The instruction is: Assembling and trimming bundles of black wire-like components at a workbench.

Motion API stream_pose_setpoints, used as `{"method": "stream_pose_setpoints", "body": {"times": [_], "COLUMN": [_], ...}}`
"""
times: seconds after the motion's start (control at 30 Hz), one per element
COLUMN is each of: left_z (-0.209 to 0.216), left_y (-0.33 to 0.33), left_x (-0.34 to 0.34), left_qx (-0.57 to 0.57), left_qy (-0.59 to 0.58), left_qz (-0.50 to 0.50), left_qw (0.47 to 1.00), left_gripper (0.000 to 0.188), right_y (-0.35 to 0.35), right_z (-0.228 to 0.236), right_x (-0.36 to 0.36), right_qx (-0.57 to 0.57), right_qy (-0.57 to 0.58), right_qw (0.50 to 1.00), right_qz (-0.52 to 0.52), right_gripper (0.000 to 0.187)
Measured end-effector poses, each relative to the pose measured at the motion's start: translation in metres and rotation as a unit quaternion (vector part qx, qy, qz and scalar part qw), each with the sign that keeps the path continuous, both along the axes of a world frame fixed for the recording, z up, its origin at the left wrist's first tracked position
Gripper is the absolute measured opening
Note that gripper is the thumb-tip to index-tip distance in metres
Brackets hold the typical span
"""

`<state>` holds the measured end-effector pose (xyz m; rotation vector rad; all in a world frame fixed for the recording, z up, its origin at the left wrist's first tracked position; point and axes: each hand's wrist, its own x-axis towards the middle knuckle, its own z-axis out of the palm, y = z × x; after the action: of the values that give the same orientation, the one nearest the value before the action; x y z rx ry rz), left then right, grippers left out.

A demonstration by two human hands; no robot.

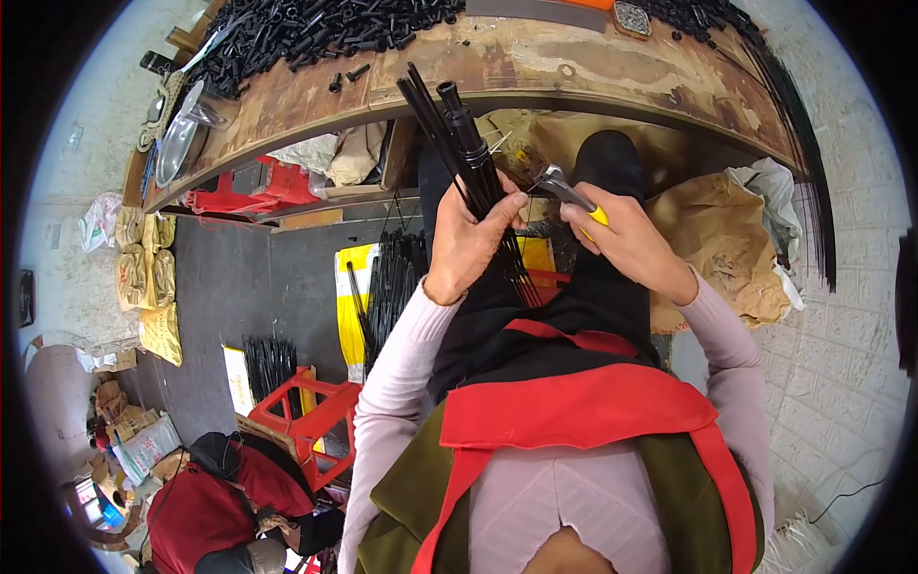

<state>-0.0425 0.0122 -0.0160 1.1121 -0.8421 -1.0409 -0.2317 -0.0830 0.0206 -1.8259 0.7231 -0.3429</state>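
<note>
My left hand (469,234) is wrapped round a bundle of thin black rods (430,115), which stands tilted in front of my lap. Among the rods, a thicker black tube with ringed sections (467,134) rises above my fingers. A thin pale strip (499,143) pokes out beside the tube. My right hand (626,237) is closed on pliers (566,189) with yellow and dark handles; their metal head points at the bundle, close to my left thumb. Whether the jaws touch anything is too small to tell.
A worn wooden bench (535,67) crosses the front, with a heap of black tubular parts (316,38) on it. More black rods (397,287) stand on the left by a red plastic stool (320,421). Brown paper sacking (717,239) lies at the right.
</note>
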Motion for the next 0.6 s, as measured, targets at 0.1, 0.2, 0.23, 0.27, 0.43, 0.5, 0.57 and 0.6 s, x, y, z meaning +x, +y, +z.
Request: {"method": "stream_pose_setpoints", "body": {"times": [0.1, 0.2, 0.23, 0.27, 0.43, 0.5, 0.57, 0.6], "left_z": [0.002, 0.003, 0.004, 0.005, 0.01, 0.012, 0.017, 0.019], "left_y": [0.003, 0.004, 0.005, 0.004, 0.009, 0.013, 0.015, 0.016], "left_x": [0.001, 0.0, 0.0, -0.002, -0.003, -0.001, -0.004, -0.006], "left_qx": [-0.012, -0.014, -0.016, -0.017, -0.008, 0.0, 0.003, 0.002], "left_qy": [0.004, 0.011, 0.01, 0.004, -0.039, -0.063, -0.061, -0.053], "left_qz": [-0.012, -0.034, -0.038, -0.032, -0.04, -0.034, -0.037, -0.041], "left_qw": [1.0, 0.999, 0.999, 0.999, 0.998, 0.997, 0.997, 0.998], "left_gripper": [0.012, 0.011, 0.011, 0.009, 0.007, 0.008, 0.009, 0.01], "right_y": [-0.004, -0.006, -0.007, -0.009, -0.008, -0.009, -0.008, -0.007], "right_z": [0.017, 0.019, 0.017, 0.016, 0.019, 0.014, 0.017, 0.016], "right_x": [-0.002, -0.005, -0.006, -0.009, -0.011, -0.012, -0.013, -0.015], "right_qx": [0.033, 0.071, 0.145, 0.217, 0.374, 0.433, 0.478, 0.504], "right_qy": [0.047, 0.055, 0.03, 0.006, 0.037, 0.035, 0.032, 0.009], "right_qw": [0.998, 0.994, 0.985, 0.971, 0.92, 0.89, 0.866, 0.849], "right_qz": [0.032, 0.067, 0.085, 0.102, 0.114, 0.137, 0.144, 0.16], "right_gripper": [0.026, 0.027, 0.026, 0.026, 0.033, 0.036, 0.038, 0.039]}}
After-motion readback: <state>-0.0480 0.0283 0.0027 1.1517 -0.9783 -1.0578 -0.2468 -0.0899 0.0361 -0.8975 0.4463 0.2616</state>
